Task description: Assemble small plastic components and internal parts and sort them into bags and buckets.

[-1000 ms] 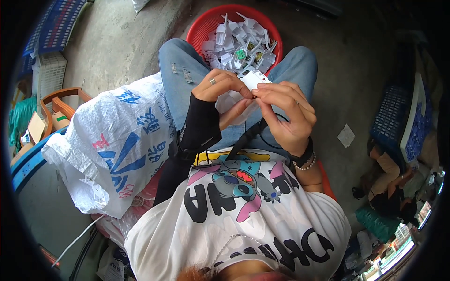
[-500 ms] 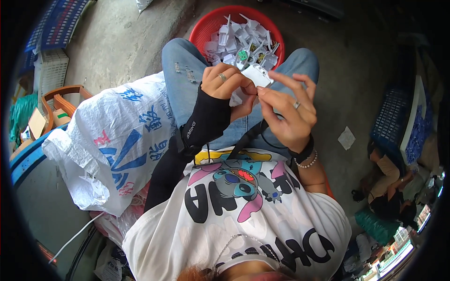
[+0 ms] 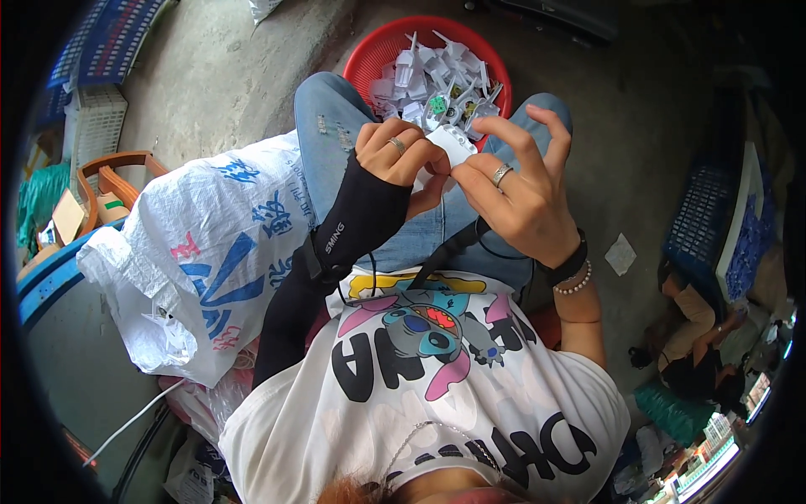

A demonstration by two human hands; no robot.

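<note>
white part (image 3: 454, 143), upper centre, is pinched in the left hand (image 3: 399, 158); right hand (image 3: 522, 195) meets its edge, grip unclear.

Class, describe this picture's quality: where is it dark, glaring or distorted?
Head view: corners go black, the upper-left blue crate bows; head view: white sack washes out at its crumpled lower end; head view: the white part between left hand and right hand lacks fine detail.

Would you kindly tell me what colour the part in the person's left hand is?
The part is white, showing best in the head view.
</note>
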